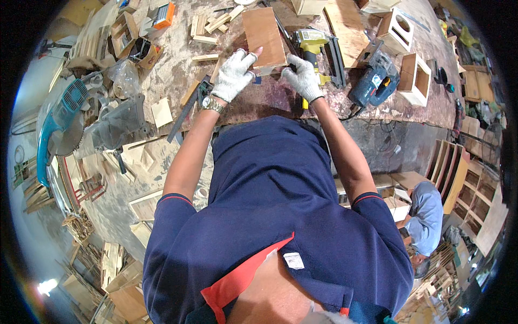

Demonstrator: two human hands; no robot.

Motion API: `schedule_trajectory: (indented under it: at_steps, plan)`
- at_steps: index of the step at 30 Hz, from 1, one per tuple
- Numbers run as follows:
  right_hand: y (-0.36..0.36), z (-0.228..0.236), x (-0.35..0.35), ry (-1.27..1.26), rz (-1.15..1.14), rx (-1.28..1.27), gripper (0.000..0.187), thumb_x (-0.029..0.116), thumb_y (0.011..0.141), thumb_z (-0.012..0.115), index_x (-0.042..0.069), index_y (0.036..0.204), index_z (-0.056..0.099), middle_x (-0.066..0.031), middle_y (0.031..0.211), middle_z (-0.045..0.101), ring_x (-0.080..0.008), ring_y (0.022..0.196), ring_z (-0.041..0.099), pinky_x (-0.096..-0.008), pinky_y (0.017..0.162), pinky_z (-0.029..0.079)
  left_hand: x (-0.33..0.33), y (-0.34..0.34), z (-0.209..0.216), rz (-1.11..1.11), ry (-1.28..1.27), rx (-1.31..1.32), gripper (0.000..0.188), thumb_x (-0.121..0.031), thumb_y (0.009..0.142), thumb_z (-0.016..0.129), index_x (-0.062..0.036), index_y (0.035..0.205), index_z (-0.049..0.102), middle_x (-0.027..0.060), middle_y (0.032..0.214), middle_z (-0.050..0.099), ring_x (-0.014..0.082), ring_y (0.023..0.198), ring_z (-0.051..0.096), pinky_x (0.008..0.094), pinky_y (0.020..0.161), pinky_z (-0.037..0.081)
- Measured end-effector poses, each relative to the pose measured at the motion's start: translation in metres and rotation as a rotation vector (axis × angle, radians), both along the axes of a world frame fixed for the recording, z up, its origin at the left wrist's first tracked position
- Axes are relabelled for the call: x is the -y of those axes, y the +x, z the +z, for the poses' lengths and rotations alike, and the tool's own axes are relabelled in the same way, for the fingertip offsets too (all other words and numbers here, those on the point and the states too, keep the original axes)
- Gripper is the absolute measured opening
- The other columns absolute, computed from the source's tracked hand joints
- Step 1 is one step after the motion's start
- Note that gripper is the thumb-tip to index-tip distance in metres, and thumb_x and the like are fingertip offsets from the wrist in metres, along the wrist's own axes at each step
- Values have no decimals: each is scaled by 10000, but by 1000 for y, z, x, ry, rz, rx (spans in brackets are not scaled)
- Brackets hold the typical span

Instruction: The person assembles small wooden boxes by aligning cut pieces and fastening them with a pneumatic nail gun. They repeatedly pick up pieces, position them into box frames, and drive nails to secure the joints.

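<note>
On the desk (399,114), the brown wooden panel (264,35) seems stiff and light, best held by side edges; left hand (232,78) and right hand (304,77) curl fingers (247,60) at its near corners, clamping unclear.

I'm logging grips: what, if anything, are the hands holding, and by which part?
The left hand appears to hold the brown wooden piece by its near left corner; the right hand is at its near right corner, its grip unclear.
</note>
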State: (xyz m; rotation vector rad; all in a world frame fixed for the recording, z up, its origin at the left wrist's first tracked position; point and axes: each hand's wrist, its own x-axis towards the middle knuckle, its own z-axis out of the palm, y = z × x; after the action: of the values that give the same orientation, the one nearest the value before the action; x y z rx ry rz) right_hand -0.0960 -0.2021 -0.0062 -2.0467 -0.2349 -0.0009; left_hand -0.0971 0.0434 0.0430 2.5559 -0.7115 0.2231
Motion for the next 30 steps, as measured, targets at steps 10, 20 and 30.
schedule_trajectory:
  at_steps: [10,20,30]
  plan:
    - [5,1,-5,144,51,-19,257,137,849,733,41,1087,758,-137,827,744,-158,721,682,-344,702,545,10,-16,-34,217,-279,-22,1017,-199,803,840,-160,1643,269,188,1332,625,364,1188,654,449,996,540]
    - [13,-3,3,65,95,-99,310,265,856,804,94,1114,780,-126,808,733,-150,678,650,-339,673,526,106,-29,-95,842,-659,-347,1234,-342,651,910,-11,1582,171,292,1303,583,444,1116,658,497,921,559]
    - [16,7,8,66,140,-58,256,193,830,810,38,1030,767,-159,809,728,-178,700,667,-359,696,533,123,-19,-108,1033,-592,-303,1031,-499,624,950,-32,1304,332,189,1001,702,371,878,724,466,707,579]
